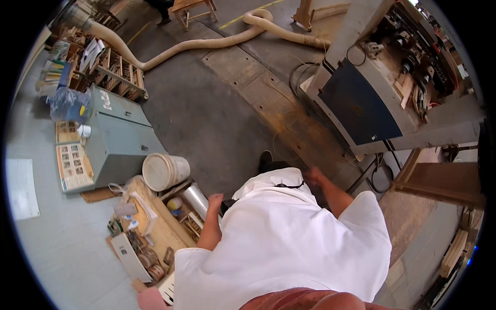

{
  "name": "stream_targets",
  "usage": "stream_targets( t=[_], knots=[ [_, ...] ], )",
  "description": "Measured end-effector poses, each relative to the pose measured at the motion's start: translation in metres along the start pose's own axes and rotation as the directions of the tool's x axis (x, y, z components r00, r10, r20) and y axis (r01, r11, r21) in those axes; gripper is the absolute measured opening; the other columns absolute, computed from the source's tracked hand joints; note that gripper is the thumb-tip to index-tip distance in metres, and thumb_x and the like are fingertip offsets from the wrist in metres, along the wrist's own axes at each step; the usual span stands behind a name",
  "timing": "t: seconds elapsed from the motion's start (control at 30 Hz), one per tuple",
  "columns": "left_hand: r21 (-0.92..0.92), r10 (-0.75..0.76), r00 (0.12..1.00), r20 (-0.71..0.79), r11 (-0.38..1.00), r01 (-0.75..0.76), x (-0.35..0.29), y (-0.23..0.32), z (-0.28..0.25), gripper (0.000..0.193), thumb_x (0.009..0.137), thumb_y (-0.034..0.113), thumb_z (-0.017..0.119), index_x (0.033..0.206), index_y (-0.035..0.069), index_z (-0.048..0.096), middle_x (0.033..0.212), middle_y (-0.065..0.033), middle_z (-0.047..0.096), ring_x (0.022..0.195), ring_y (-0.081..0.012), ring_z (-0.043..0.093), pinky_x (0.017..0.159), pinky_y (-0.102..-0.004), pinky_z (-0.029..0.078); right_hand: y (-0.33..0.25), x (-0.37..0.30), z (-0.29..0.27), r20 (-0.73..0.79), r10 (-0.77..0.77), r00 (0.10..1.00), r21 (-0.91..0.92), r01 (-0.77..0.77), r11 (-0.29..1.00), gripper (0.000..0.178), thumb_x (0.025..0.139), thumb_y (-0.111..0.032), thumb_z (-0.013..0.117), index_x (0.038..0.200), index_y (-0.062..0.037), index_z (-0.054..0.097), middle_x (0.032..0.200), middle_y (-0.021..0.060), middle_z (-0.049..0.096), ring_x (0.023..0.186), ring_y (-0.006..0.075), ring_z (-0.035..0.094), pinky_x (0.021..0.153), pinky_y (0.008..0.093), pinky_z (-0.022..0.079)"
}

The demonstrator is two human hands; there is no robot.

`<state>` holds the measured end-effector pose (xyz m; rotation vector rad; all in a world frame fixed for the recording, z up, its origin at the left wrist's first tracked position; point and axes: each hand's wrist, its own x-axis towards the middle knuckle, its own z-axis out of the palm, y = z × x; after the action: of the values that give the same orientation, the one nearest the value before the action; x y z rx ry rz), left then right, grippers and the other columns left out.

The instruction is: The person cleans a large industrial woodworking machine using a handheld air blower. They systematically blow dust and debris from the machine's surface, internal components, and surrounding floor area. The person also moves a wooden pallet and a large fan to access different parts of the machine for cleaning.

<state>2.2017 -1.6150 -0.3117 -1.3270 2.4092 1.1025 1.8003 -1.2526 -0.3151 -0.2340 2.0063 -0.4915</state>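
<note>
The white shirt [289, 237] occupies the lower centre of the view. The right hand [312, 176] is located just beside the shirt's front, at the person's right; its outline is blurred, and whether its fingers are curled or extended cannot be told. The left hand [215, 200] is located on the opposite side, near the silver cylinder [196, 200]; finger position there also cannot be told, nor can contact with the cylinder. A dark shoe [266, 157] shows beyond the shirt.

The cylinder is positioned at the edge of the bench [173, 231], on the person's left. The bench carries tape rolls [150, 257] and assorted small items. A white bucket [180, 168] is positioned beyond the cylinder, beside the grey-green cabinet [124, 134].

On the right, a brown panel [447, 178] is positioned near the machine [382, 85], which has a dark blue door [356, 106]. Wood pieces rest on the machine's upper surface.

Beyond the cabinet, a clear jug [67, 107] is positioned near the rack [120, 72], which contains wood pieces. A ribbed hose [191, 45] extends across the far floor. A wooden stool [195, 8] is located beyond the hose.
</note>
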Motion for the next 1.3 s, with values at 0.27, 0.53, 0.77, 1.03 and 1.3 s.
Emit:
stream_targets(
  t=[0.27,0.53,0.77,1.03,1.3],
  knots=[
    [-0.237,-0.072,0.989,0.13,0.966,0.102,0.16,0.036,-0.091,0.018,0.082,0.018,0.054,0.068,0.008,0.058,0.058,-0.0011,0.051,0.045,-0.0139,0.047,0.039,-0.0294,0.036,-0.282,0.113,-0.171,-0.366,-0.415,0.833,0.077,0.472,0.878,0.022,0.077,-0.02,0.058,0.075,0.0008,0.064,0.065,0.009,0.063,0.058,0.0163,0.061,0.055,0.033,0.046],
    [-0.046,-0.211,0.953,0.217,0.973,0.226,0.419,0.144,-0.223,0.022,0.08,0.022,0.058,0.078,0.002,0.066,0.067,-0.0081,0.061,0.056,-0.0171,0.057,0.05,-0.0332,0.046,-0.309,0.188,-0.149,-0.49,-0.101,0.866,0.147,0.197,0.969,0.031,0.074,-0.027,0.054,0.071,0.0033,0.062,0.073,0.0247,0.059,0.067,0.0375,0.06,0.06,0.0412,0.046],
    [0.058,0.069,0.982,0.173,0.995,-0.08,0.664,0.282,-0.306,0.025,0.078,0.026,0.058,0.088,0.004,0.067,0.086,-0.0113,0.067,0.08,-0.0214,0.063,0.075,-0.034,0.048,-0.317,0.147,-0.079,-0.01,0.511,0.859,0.559,-0.419,0.715,0.021,0.08,-0.015,0.058,0.077,0.0048,0.062,0.068,0.0166,0.063,0.058,0.0258,0.062,0.044,0.0392,0.048],
    [0.063,0.195,0.932,0.306,0.973,-0.224,0.772,0.415,-0.275,0.026,0.079,0.026,0.058,0.09,0.004,0.067,0.085,-0.0125,0.067,0.081,-0.0231,0.063,0.075,-0.0332,0.047,-0.389,0.305,-0.164,-0.145,0.321,0.936,0.655,-0.153,0.74,0.02,0.073,-0.016,0.059,0.058,-0.0021,0.057,0.051,0.0078,0.052,0.042,0.0165,0.048,0.038,0.0318,0.035],
    [0.064,-0.089,0.927,0.365,0.995,0.071,0.885,0.442,-0.288,0.027,0.081,0.026,0.06,0.094,0.004,0.068,0.079,-0.0063,0.066,0.071,-0.0163,0.06,0.067,-0.0315,0.049,-0.464,0.489,-0.418,-0.468,0.051,0.883,0.203,0.051,0.978,0.031,0.07,-0.025,0.055,0.075,0.003,0.065,0.082,0.0261,0.061,0.081,0.0407,0.06,0.072,0.0466,0.048]
  ],
)
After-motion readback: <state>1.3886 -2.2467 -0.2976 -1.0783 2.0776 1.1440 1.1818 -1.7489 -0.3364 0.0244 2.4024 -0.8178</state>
